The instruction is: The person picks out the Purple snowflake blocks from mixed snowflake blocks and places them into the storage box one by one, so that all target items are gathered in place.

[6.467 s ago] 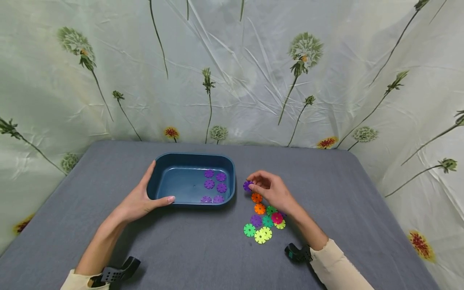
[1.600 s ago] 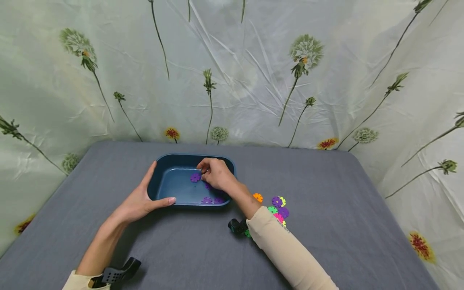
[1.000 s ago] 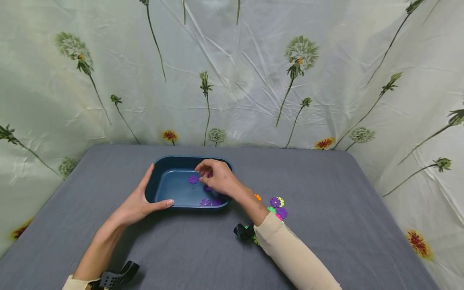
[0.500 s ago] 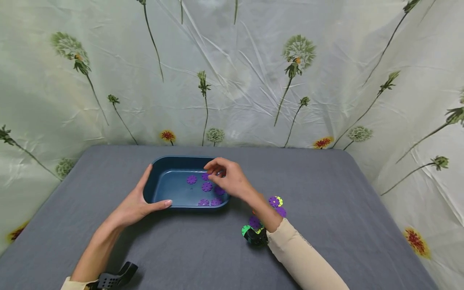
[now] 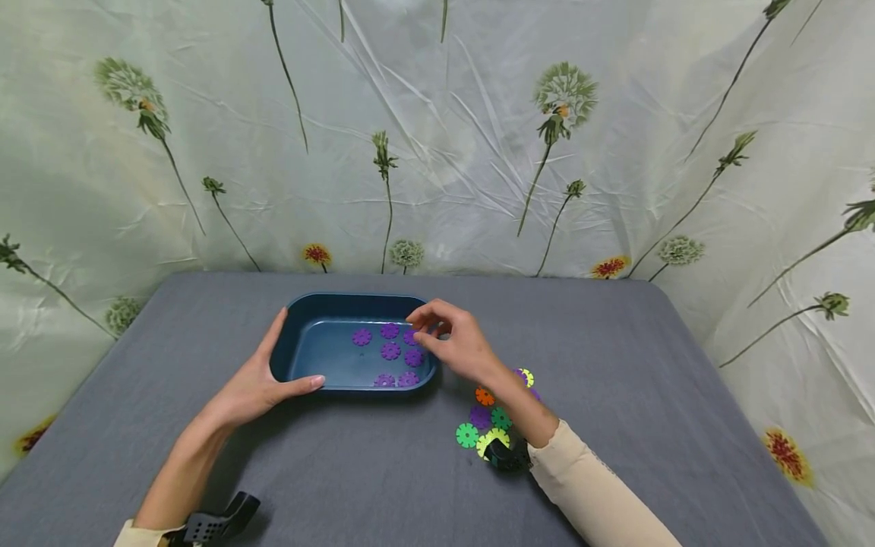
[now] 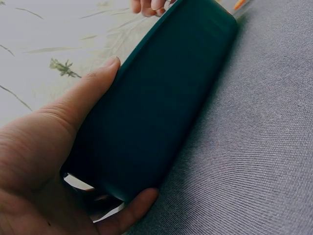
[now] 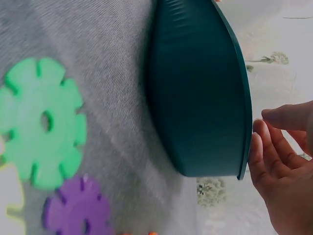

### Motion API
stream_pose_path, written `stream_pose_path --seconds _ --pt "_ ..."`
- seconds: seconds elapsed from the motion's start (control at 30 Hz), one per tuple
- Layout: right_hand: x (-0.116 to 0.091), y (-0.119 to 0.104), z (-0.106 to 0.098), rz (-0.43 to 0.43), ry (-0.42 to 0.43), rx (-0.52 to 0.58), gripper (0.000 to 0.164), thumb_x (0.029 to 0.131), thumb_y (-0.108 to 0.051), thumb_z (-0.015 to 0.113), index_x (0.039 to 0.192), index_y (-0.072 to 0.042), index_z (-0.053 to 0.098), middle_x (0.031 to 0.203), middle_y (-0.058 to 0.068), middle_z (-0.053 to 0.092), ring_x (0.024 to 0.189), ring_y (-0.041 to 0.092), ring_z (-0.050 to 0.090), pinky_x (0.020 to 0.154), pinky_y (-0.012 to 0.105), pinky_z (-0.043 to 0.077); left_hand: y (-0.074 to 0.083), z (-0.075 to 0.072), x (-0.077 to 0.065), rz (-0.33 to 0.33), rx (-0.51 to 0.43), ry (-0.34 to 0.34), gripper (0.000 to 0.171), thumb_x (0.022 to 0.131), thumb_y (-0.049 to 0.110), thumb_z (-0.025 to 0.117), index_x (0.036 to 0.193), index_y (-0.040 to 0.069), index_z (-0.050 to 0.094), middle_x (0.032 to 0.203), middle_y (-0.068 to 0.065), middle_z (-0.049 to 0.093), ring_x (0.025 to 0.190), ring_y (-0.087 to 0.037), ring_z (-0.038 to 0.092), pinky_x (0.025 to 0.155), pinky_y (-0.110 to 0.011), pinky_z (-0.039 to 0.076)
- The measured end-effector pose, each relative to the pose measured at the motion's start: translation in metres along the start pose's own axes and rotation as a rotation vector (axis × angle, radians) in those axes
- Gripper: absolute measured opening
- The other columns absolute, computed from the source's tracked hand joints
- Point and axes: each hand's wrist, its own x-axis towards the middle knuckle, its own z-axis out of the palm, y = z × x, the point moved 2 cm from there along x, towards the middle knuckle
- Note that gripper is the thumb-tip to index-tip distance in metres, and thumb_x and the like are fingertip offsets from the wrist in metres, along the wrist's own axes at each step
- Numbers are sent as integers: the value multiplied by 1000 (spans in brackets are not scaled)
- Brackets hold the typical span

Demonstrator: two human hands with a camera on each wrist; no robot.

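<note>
Purple discs (image 5: 386,351) now show as seven in the blue tray (image 5: 328,353), mostly bunched toward its right end; about six seconds ago six lay there, with another pinched outside it. Nearest, on the counter (image 5: 383,479), the right forearm (image 5: 522,403) has drawn back rightward within the last half second, baring a whole green disc (image 5: 468,435) and an orange disc (image 5: 484,396). Farther on, the left grip (image 5: 249,387) stays clasped round the tray's left end, thumb over the near rim. The right grip (image 5: 454,342) has shifted from inside the tray to its right rim, thumb and fingers loosely bent with a gap between; I see nothing held. I judge the seventh disc released, though a loose purple disc (image 5: 481,415) remains outside, just beyond the green one.

Hidden, near to far: the black wrist camera (image 5: 504,454) covers part of a yellow disc (image 5: 494,436); the forearm masks more of the pile, so I cannot count it; the tray's near wall cuts off two purple discs; fingertips overlap another toward the far right corner.
</note>
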Motion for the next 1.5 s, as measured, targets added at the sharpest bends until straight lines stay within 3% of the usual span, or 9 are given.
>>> stream_pose_path --seconds 0.47,0.77,1.17,1.5 --pt "-23 6 -18 24 15 31 19 96 -2 71 115 -2 72 111 10 72 99 22 67 87 32 57 1 0 -1 -8 10 2 132 85 44 84 165 34 -20 174 -27 -6 155 -60 9 113 -82 20" --pt "-39 18 -35 28 4 -15 17 96 -2 72 113 -2 73 110 12 74 96 21 68 85 30 58 2 -3 0 7 9 -4 132 85 45 84 164 36 -21 175 -24 -7 156 -58 8 114 -82 20" --pt "-59 31 -47 88 -95 -36 21 93 -1 75 114 0 72 110 12 74 94 19 69 85 30 59 2 0 0 -3 19 9 132 85 44 85 165 34 -20 174 -26 -7 156 -60 7 114 -82 19" --pt "-70 38 -48 104 -242 -54 23 92 -2 77 114 -5 73 111 12 74 98 21 69 82 27 57 0 -3 -1 -5 5 -20 131 86 44 84 164 37 -21 175 -22 -10 157 -59 6 113 -81 22"
